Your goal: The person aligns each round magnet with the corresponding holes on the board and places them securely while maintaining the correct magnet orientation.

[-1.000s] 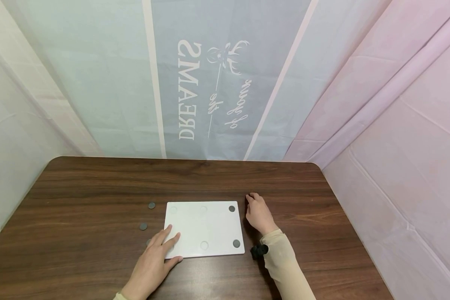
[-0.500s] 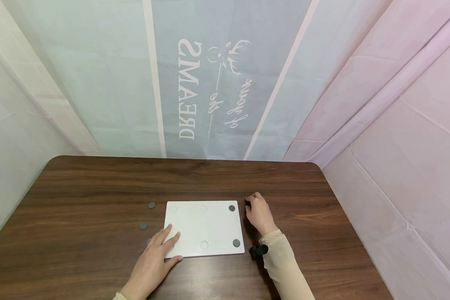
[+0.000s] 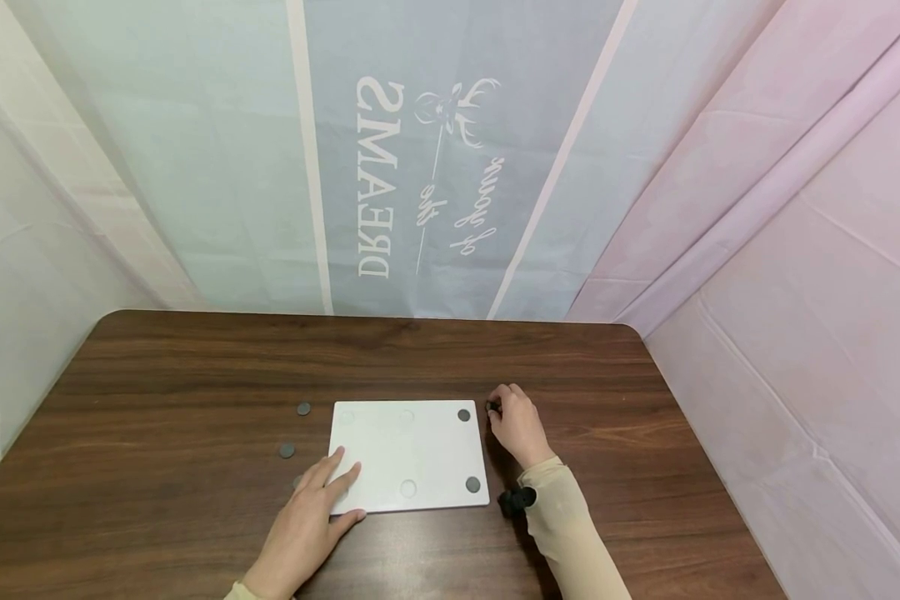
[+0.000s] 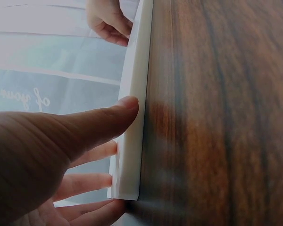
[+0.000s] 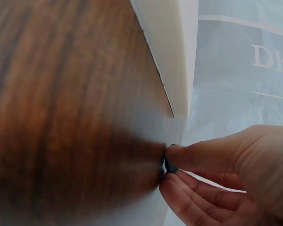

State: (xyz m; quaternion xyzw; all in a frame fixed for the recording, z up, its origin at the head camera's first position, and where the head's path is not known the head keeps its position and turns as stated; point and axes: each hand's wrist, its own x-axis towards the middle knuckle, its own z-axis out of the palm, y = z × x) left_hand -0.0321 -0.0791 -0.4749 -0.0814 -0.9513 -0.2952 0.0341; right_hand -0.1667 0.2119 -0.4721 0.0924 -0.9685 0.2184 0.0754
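Observation:
A white rectangular board [image 3: 427, 450] lies on the table, with shallow round recesses in its top. One dark grey disc [image 3: 463, 415] sits at its far right corner, another grey disc [image 3: 473, 484] at the near right corner. My left hand [image 3: 303, 521] rests on the near left corner, fingers spread over the top and thumb against the near edge. Just beyond the board's right side, my right hand [image 3: 519, 429] pinches a small dark disc [image 5: 170, 164] between thumb and fingers, low by the tabletop. The fingers cover most of that disc.
Left of the board lie a loose disc [image 3: 303, 408], a second loose disc [image 3: 287, 451] and a third, partly hidden by my left hand. The brown wooden table [image 3: 195, 375] ends at a printed cloth backdrop [image 3: 450, 208]. A black device [image 3: 517, 502] is on my right wrist.
My right thumb and fingers have gathered round the small dark disc, which now shows between them, and shifted slightly towards the board. The left hand and the board stay put.

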